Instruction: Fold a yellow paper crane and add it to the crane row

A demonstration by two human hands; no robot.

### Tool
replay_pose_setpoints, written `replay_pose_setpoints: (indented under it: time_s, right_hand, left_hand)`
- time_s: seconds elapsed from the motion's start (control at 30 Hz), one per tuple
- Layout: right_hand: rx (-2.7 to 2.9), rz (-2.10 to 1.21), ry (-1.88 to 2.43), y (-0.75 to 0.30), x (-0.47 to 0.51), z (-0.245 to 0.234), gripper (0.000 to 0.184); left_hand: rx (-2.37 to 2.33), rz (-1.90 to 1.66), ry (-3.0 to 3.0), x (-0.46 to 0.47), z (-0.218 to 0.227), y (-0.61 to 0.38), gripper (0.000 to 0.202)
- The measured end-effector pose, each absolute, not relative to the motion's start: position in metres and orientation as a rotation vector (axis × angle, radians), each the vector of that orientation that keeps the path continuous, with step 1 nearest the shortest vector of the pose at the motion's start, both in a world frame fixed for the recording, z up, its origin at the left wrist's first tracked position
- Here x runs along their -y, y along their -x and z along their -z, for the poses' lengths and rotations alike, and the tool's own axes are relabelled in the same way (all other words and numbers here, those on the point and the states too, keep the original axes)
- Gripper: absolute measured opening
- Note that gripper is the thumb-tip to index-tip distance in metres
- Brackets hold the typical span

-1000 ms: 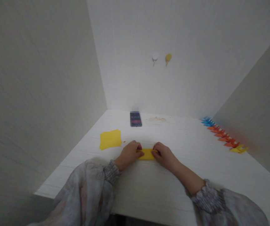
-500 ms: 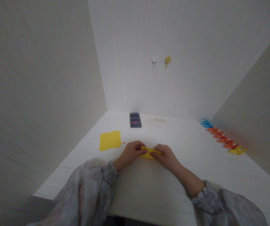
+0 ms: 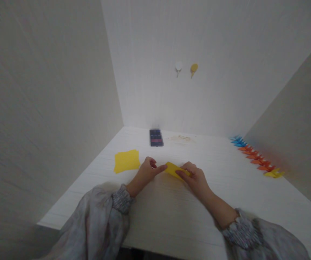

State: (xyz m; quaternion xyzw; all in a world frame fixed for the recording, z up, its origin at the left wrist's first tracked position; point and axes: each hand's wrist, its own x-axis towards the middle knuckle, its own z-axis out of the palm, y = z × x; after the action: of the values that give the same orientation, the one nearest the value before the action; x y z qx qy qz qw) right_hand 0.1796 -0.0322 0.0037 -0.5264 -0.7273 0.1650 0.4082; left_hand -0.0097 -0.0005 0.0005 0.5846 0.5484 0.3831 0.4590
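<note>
A folded strip of yellow paper (image 3: pixel 173 168) is held just above the table, tilted with its left end higher. My right hand (image 3: pixel 194 177) pinches its right part, thumb on the near face and fingers behind. At the paper's left corner, the outstretched thumb of my left hand (image 3: pixel 148 171) reaches the edge and seems to touch it. The other fingers of that hand are loosely curled, apart from the thumb, and grip nothing. A stack of yellow paper sheets (image 3: pixel 126 161) lies to the left of my left hand.
Along the right wall stands a row of folded paper figures, blue (image 3: pixel 238 141), orange (image 3: pixel 255 157) and yellow (image 3: pixel 273 173). A dark blurred rectangular object (image 3: pixel 155 138) lies near the back wall. White (image 3: pixel 178 66) and yellow hooks (image 3: pixel 194 68) are on that wall.
My left hand has let go of the yellow paper and moved slightly left, its thumb now stretched out. The paper has tilted, still in my right hand.
</note>
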Motion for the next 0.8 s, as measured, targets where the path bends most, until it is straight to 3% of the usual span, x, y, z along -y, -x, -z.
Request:
replay_pose_setpoints:
  time_s: [0.13,0.2,0.4,0.5,0.63,0.8]
  right_hand:
    - [1.816,-0.578,1.309,-0.177,0.032,0.001,0.015]
    - [1.822,-0.601,1.280,-0.176,0.032,0.003,0.014]
    - [1.792,-0.392,1.100,-0.176,0.032,-0.002,0.006]
    - [1.733,-0.441,1.160,-0.175,0.034,-0.004,0.008]
    - [1.617,-0.664,1.221,-0.174,0.035,-0.003,0.023]
    - [1.715,-0.676,1.178,-0.172,0.039,-0.008,0.014]
  left_hand:
    - [-0.965,-0.895,-1.337,0.005,0.000,0.003,0.055]
    - [-0.850,-0.927,-1.397,0.007,0.000,0.000,0.042]
    - [-0.864,-0.969,-1.598,0.010,0.000,0.002,0.024]
    - [-0.878,-0.997,-1.676,0.013,-0.004,0.003,0.021]
    - [-0.849,-1.098,-1.598,0.016,-0.010,0.003,0.036]
    - [-0.839,-1.136,-1.508,0.017,-0.016,0.001,0.050]
